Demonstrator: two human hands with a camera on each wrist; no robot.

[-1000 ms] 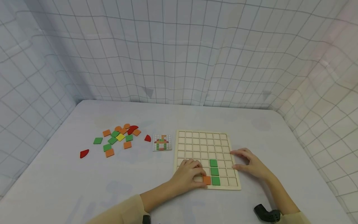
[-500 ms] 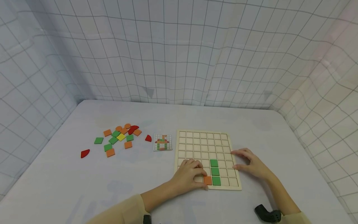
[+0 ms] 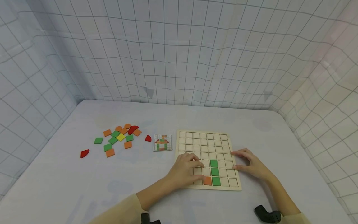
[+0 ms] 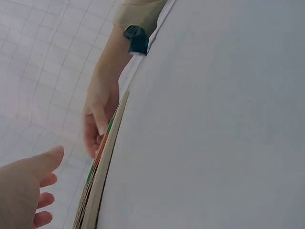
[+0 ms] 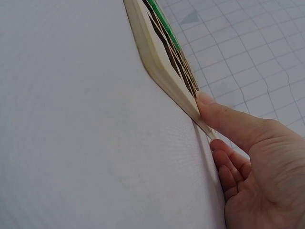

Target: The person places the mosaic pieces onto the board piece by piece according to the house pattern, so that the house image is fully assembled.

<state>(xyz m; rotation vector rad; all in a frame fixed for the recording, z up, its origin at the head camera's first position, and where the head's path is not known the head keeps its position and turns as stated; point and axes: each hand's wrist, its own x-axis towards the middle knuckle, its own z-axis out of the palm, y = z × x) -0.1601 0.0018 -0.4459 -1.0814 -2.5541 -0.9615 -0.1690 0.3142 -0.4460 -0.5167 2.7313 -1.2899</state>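
Note:
A wooden grid board (image 3: 196,139) lies flat on the table. Three green square tiles (image 3: 214,171) stand in one column of its cells, and an orange square tile (image 3: 207,180) fills the cell left of the lowest one. Over the board's lower left part is my left hand (image 3: 181,171), thumb and fingers apart, the thumb tip close to the orange tile. Nothing shows between its fingers in the left wrist view. My right hand (image 3: 251,165) touches the board's right edge, with thumb and index finger spread along it; in the right wrist view the thumb (image 5: 233,119) lies against the rim.
Left of the board is a small pattern card (image 3: 163,142) with a coloured grid design. Farther left lie loose pieces: several green and orange squares, a yellow square (image 3: 121,137), orange discs (image 3: 127,126) and red quarter-round pieces (image 3: 148,138). Grid-patterned white curtains (image 3: 190,56) surround the table.
My left hand has lifted off the orange tile and drawn slightly back to the left, its fingers moving apart. The tile stays in its cell. My right hand keeps its place.

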